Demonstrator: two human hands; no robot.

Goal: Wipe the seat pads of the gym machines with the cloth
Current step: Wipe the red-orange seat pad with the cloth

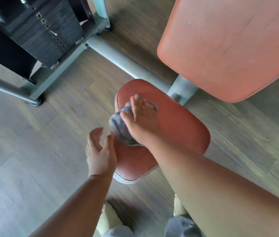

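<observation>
A reddish-brown seat pad (178,120) of a gym machine sits low in the middle of the view. My right hand (142,122) presses a crumpled grey cloth (120,125) onto the pad's left part, fingers spread over it. My left hand (99,153) hovers at the pad's left edge, fingers apart and holding nothing, close to the cloth. A larger orange back pad (229,45) stands above and to the right of the seat.
A grey-green machine frame (118,57) runs from the seat to a black weight stack (46,31) at the upper left. Its foot (37,101) rests on the wood-look floor (24,159). My shoes (109,218) show at the bottom.
</observation>
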